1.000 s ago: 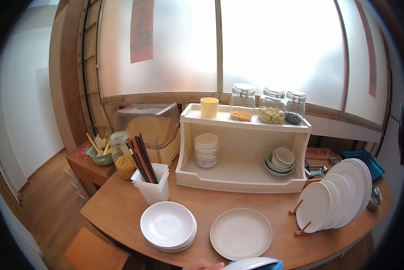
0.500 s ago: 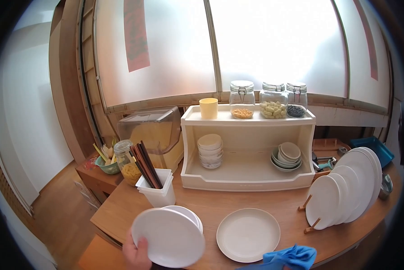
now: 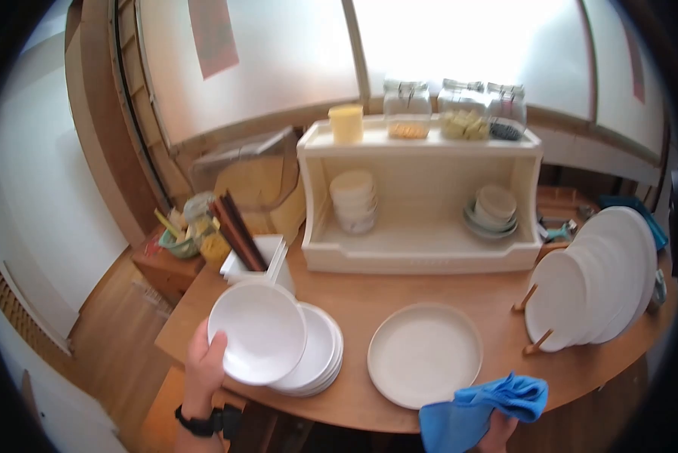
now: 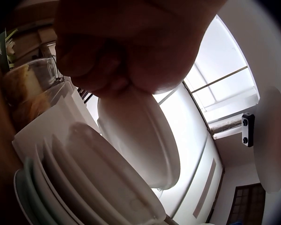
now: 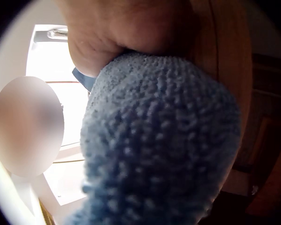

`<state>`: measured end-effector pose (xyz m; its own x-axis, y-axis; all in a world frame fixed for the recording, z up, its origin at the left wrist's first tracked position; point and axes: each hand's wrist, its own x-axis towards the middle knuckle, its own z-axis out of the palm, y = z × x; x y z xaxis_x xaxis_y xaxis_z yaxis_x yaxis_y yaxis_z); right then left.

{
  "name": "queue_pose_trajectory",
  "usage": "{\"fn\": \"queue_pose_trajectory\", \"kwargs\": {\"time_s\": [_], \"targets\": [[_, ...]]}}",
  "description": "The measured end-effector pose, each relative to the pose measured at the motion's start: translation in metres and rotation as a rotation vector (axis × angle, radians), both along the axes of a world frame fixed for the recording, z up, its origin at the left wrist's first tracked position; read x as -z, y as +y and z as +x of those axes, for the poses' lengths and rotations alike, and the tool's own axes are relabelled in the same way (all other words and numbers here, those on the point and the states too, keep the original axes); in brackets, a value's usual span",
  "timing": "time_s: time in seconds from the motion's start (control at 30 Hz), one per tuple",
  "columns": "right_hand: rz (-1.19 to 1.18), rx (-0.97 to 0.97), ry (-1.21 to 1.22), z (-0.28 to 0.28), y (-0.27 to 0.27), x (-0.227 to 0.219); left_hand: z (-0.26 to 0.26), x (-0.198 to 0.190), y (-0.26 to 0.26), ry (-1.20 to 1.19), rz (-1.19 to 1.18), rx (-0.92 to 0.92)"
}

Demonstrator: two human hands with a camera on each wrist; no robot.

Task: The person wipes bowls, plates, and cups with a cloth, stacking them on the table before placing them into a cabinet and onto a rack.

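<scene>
White plate (image 3: 257, 332): underside seen only from left wrist.

The head camera is looking forward and down from above the brown wooden table (image 3: 339, 291). From close by the left hand (image 4: 126, 47), the left wrist camera is facing the round white glossy bowl (image 4: 140, 140) and the stack of round white dishes (image 4: 114, 173), both also showing in the head view. The right wrist camera is facing the nubby blue fabric cloth (image 5: 159, 136) very closely, sharing it with the head view.
</scene>
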<state>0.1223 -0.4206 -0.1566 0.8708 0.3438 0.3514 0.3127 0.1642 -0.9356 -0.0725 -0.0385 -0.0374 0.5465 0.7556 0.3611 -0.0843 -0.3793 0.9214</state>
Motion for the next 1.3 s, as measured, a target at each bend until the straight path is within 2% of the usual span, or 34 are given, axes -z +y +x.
{"fn": "queue_pose_trajectory", "kwargs": {"time_s": [0.13, 0.2, 0.53, 0.83, 0.97, 1.07, 1.17, 1.3], "targets": [[-0.087, -0.045, 0.056, -0.016, -0.003, 0.01, 0.001, 0.001, 0.011, 0.058, -0.08, 0.003], [-0.119, -0.05, 0.063, -0.019, -0.005, 0.01, 0.003, 0.0, 0.013, 0.065, -0.107, 0.063], [-0.202, 0.028, -0.01, -0.016, -0.006, 0.007, 0.009, 0.002, 0.018, 0.261, -0.022, 0.078], [-0.284, 0.129, -0.111, -0.018, -0.012, 0.005, 0.019, 0.001, 0.018, 0.289, -0.034, 0.094], [-0.186, 0.151, -0.063, -0.017, -0.011, 0.014, 0.02, 0.004, 0.021, 0.403, 0.01, 0.069], [-0.226, 0.166, -0.044, -0.017, -0.014, 0.021, 0.022, 0.008, 0.022, 0.393, 0.022, 0.082], [-0.293, 0.169, -0.127, -0.013, -0.017, 0.03, 0.021, 0.011, 0.022, 0.391, 0.021, 0.068], [-0.041, 0.076, 0.158, -0.013, -0.009, 0.019, 0.022, 0.014, 0.025, 0.365, 0.004, 0.055]]}}
